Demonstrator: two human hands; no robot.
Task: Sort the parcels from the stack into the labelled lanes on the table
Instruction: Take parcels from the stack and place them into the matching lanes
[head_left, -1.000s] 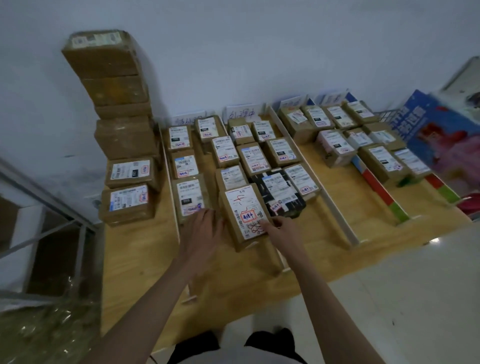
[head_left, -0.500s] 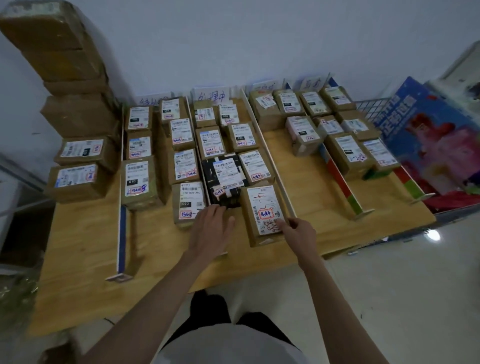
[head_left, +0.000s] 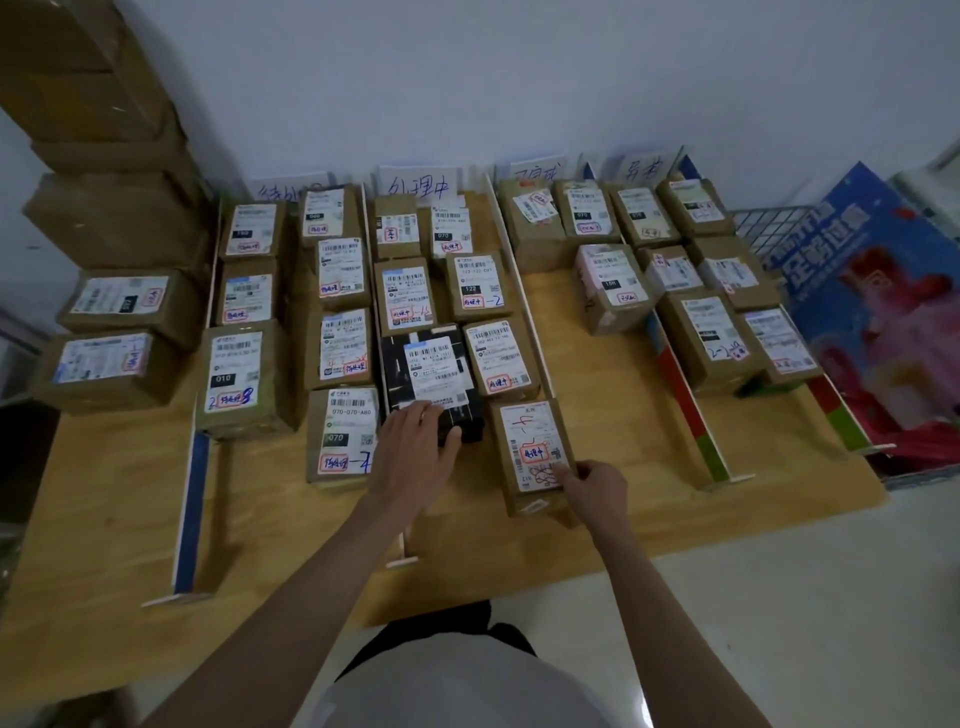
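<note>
A brown parcel (head_left: 530, 447) with a white label and red stamp lies at the front of the second lane. My right hand (head_left: 597, 486) pinches its near right corner. Beside it on the left sits a black parcel (head_left: 431, 371) with a white label; my left hand (head_left: 415, 452) rests on its near edge with fingers spread. A tall stack of brown parcels (head_left: 104, 156) stands at the far left against the wall. White dividers (head_left: 511, 260) split the wooden table (head_left: 623, 426) into lanes with handwritten signs (head_left: 418, 184) at the back.
Several labelled parcels fill the left lanes (head_left: 244, 374) and the right lanes (head_left: 701, 332). Two labelled boxes (head_left: 111, 358) sit at the stack's foot. A blue and red printed box (head_left: 893, 312) and a wire basket (head_left: 763, 223) stand at the right. The table's front edge is near my body.
The view has shifted left and closer. My left hand moved forward onto the black parcel's near edge. My right hand stays on the brown parcel's corner in the second lane.
</note>
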